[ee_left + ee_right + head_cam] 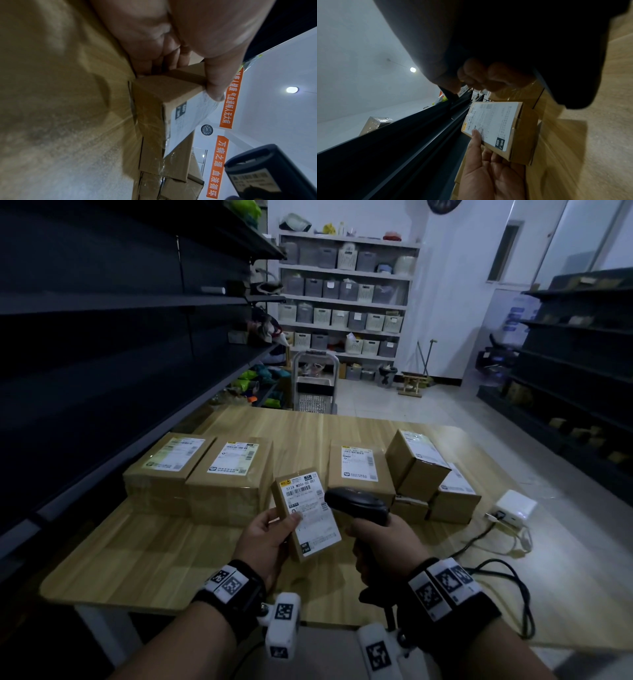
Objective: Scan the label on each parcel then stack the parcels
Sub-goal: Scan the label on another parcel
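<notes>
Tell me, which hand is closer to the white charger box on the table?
Right. The right hand, gripping the scanner, is on the same side as the white charger box. The left hand holds the small parcel farther away.

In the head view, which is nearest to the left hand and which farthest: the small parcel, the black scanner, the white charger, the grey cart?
1. Small parcel: in the left hand's own grip.
2. Black scanner: just right, held by the right hand.
3. White charger: at the table's right edge.
4. Grey cart: on the floor beyond the table's far edge.
</notes>
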A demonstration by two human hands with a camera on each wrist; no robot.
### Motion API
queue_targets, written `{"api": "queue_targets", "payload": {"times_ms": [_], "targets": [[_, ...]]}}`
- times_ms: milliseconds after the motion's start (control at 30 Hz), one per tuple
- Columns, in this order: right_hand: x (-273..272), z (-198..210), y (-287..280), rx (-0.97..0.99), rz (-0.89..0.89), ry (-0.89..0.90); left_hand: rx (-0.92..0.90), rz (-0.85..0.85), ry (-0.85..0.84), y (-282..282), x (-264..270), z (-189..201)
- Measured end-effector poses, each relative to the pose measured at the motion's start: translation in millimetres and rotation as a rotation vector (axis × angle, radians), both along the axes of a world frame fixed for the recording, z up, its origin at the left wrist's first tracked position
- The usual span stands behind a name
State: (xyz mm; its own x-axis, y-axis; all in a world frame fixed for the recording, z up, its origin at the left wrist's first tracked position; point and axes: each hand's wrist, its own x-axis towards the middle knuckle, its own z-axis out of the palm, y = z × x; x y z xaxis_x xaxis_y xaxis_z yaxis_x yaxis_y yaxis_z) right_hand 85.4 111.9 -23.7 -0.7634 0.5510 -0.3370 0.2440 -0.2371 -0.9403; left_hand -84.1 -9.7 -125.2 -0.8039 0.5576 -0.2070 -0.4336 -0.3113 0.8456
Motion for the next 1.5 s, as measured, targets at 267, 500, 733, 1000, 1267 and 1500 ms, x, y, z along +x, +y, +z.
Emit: {"api": "queue_targets", "payload": {"times_ms": [267, 500, 733, 1000, 1267, 1500], "targets": [[1.6, -2.9, 0.7, 0.020, 0.020, -0.001, -0.028, -0.012, 0.013, -1.1, -1.2, -1.7], [2.6, -7.4, 3.4, 0.041, 0.042, -0.023, -0.069, -0.016, 0.035, -3.4, -2.1, -1.8], [4.1, -6.3, 3.9, 0.039, 0.057, -0.019, -0.088, -0.010, 0.058, -3.7, -2.2, -2.8], [4.6, -7.8, 5.7, 0.023, 0.057, -0.015, -0.097, -0.002, 0.066, -1.8, -4.8, -6.8], [3.4, -6.7, 1.4, 0.001, 0.023, 0.025, -0.034, 0.014, 0.062, 1.8, -3.5, -6.4], [7.3, -1.4, 2.8, 0.029, 0.061, -0.002, -0.048, 0.002, 0.078, -1.1, -3.7, -6.0]]}}
